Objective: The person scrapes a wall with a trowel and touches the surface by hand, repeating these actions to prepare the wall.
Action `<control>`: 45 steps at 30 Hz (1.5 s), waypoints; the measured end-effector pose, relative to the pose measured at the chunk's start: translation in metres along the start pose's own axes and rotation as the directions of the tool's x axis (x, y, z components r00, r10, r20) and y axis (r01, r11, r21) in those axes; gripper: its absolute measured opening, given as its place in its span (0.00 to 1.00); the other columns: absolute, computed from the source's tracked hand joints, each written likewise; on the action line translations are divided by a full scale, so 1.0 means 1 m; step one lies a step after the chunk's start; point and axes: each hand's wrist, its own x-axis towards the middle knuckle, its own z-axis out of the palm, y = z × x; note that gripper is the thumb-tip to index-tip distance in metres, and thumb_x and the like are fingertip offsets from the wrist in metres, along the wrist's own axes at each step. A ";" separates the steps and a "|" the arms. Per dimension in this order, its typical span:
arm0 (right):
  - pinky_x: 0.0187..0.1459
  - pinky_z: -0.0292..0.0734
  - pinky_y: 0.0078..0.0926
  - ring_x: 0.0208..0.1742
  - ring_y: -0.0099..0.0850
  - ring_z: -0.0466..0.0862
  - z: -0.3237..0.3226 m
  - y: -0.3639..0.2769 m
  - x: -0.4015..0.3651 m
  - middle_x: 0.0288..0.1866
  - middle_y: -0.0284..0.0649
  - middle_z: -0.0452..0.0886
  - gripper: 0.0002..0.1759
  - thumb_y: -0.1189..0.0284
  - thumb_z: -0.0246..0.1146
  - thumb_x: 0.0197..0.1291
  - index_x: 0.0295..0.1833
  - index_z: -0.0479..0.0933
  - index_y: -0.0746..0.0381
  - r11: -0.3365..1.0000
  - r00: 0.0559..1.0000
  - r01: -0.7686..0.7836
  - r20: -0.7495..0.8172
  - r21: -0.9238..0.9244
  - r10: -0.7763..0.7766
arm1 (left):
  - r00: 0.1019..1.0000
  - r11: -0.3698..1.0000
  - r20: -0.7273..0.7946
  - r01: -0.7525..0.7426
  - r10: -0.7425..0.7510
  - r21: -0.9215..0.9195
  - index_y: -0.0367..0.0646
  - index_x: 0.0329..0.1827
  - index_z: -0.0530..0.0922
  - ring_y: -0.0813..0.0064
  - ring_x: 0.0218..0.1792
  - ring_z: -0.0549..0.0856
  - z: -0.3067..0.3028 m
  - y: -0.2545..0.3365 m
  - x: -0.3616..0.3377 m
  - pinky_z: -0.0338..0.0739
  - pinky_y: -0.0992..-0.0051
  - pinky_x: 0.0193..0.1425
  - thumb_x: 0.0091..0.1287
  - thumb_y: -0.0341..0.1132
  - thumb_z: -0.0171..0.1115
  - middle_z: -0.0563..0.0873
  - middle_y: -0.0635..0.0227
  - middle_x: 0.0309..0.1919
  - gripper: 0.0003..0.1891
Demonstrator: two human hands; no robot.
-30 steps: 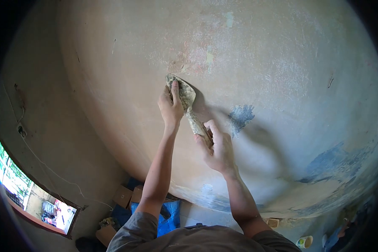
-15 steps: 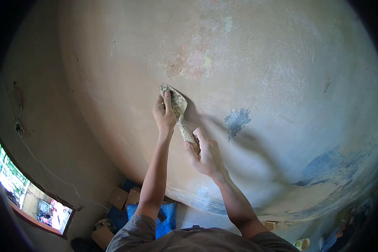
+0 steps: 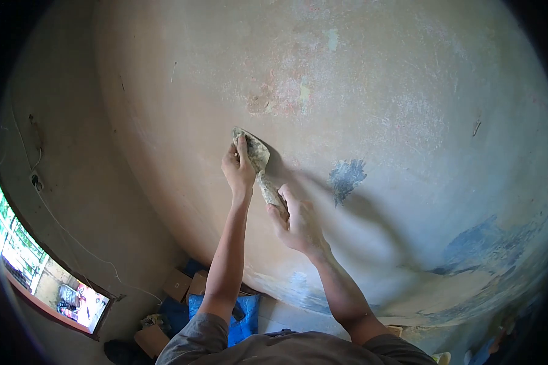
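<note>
The wall (image 3: pixel 377 109) spreads wide above and to the right of the grip, bending away at its left edge toward a darker side wall (image 3: pixel 73 121), with boxes and a blue bag (image 3: pixel 245 313) low beneath the arms. The pointed trowel (image 3: pixel 259 152) is crusted with pale, mottled residue on blade and handle. Its blade lies at the wall, tip up, pinched by the left hand (image 3: pixel 240 167), while the right hand (image 3: pixel 297 220) wraps the handle below.
</note>
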 end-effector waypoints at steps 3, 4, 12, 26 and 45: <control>0.29 0.72 0.47 0.26 0.53 0.82 -0.025 -0.011 -0.004 0.23 0.51 0.78 0.14 0.69 0.63 0.67 0.49 0.70 0.66 0.999 0.995 0.001 -0.095 -0.053 -0.006 | 0.978 0.966 0.012 -0.209 0.209 0.152 0.33 0.43 0.83 0.67 0.27 0.84 0.030 0.020 -0.003 0.76 0.64 0.34 0.79 0.48 0.55 0.86 0.56 0.25 0.23; 0.29 0.72 0.46 0.25 0.52 0.82 -0.033 -0.011 -0.005 0.23 0.50 0.77 0.13 0.68 0.63 0.67 0.48 0.70 0.65 0.998 0.989 0.016 -0.145 -0.067 -0.026 | 0.954 0.922 0.033 -0.297 0.299 0.246 0.32 0.43 0.83 0.63 0.27 0.86 0.042 0.037 -0.004 0.76 0.62 0.35 0.79 0.48 0.55 0.86 0.52 0.25 0.23; 0.24 0.64 0.28 0.19 0.23 0.69 -0.045 -0.015 -0.008 0.19 0.35 0.70 0.09 0.71 0.64 0.65 0.42 0.71 0.63 0.999 0.973 0.053 -0.226 0.009 -0.050 | 0.982 0.896 0.041 -0.183 0.182 0.404 0.31 0.32 0.80 0.56 0.22 0.79 0.053 0.070 -0.015 0.71 0.57 0.32 0.79 0.49 0.55 0.81 0.46 0.22 0.26; 0.28 0.69 0.39 0.21 0.39 0.76 -0.057 -0.011 -0.006 0.21 0.43 0.75 0.11 0.70 0.66 0.62 0.42 0.74 0.64 0.998 0.990 -0.063 -0.123 0.022 0.065 | 0.991 0.893 -0.050 -0.090 0.125 0.441 0.31 0.32 0.81 0.42 0.26 0.84 0.054 0.061 -0.020 0.72 0.51 0.34 0.79 0.49 0.53 0.83 0.41 0.24 0.27; 0.23 0.62 0.28 0.20 0.21 0.70 -0.075 -0.011 -0.009 0.19 0.34 0.70 0.08 0.73 0.64 0.66 0.41 0.71 0.62 0.998 0.935 0.047 -0.354 0.050 -0.026 | 0.928 0.808 0.087 -0.358 0.361 0.467 0.37 0.36 0.82 0.40 0.32 0.85 0.101 0.101 -0.020 0.77 0.48 0.38 0.79 0.51 0.52 0.85 0.44 0.27 0.24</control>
